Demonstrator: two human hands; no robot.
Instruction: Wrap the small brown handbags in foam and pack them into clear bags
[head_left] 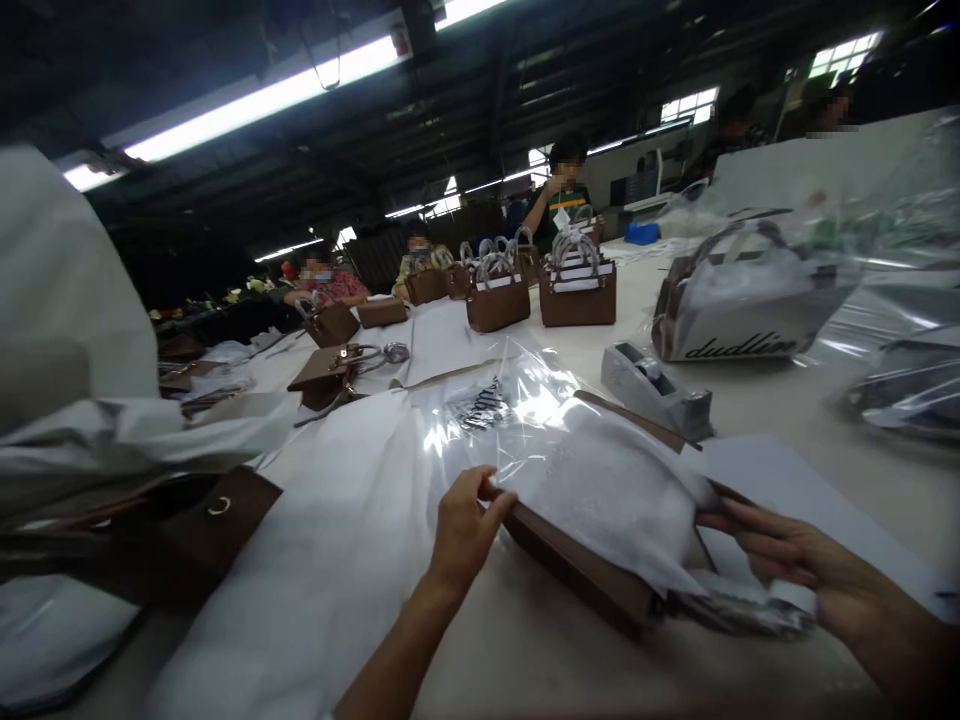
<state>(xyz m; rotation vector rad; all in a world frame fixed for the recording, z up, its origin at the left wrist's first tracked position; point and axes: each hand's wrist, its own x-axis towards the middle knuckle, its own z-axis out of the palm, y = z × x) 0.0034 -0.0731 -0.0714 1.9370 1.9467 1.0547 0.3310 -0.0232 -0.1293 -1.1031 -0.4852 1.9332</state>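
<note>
A brown handbag (577, 570) lies on its side in front of me, its broad face under a whitish wrap (615, 490) and its wrapped handles (739, 610) toward the lower right. A clear plastic bag (480, 400) with dark lettering spreads flat beyond the handbag's base end. My left hand (463, 525) is closed in a pinch at the handbag's near base corner, on the plastic bag's edge. My right hand (795, 560) grips the handbag by its top side near the handles, thumb hidden in part. Motion blurs the right hand slightly.
A grey tape dispenser (656, 390) stands just beyond the handbag. A bagged handbag (735, 300) with lettering is behind it at right. Several brown handbags (577, 295) stand farther back. Another handbag (217, 530) lies at left by white sheeting (352, 500). Co-workers sit across the table.
</note>
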